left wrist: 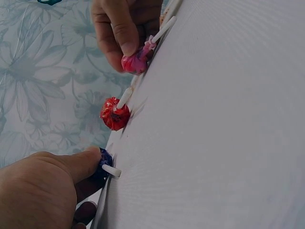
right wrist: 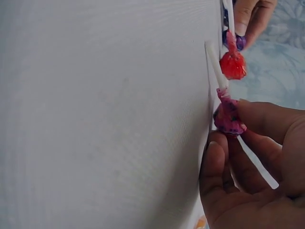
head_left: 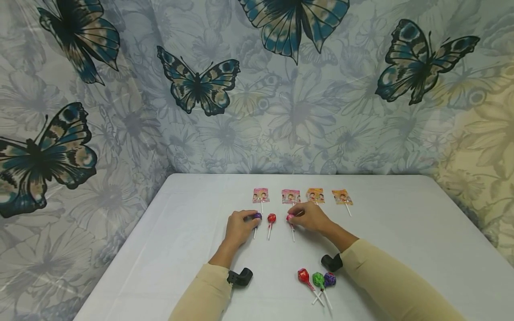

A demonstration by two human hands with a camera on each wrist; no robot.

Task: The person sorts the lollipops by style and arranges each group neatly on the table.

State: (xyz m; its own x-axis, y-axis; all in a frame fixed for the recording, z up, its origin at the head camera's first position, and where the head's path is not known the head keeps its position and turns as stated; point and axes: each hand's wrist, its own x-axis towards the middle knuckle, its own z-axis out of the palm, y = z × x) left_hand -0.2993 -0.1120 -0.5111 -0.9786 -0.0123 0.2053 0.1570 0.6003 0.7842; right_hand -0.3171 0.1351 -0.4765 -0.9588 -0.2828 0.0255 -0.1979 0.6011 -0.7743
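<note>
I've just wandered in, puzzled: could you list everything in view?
Flat-wrapped lollipops: four, two pink and two orange, back row
Round lollipops: three, purple, red and pink, middle row
Clustered lollipops: three, red, green and purple, nearest the person
Table: one, white, beneath them
Butterfly-print backdrop: one, mostly blue-grey, behind table
Wrist cameras: two, black, at cuffs
Sleeves: two, beige, on forearms
Left hand: one, pinching middle-row purple lollipop
Right hand: one, pinching pink round lollipop
</note>
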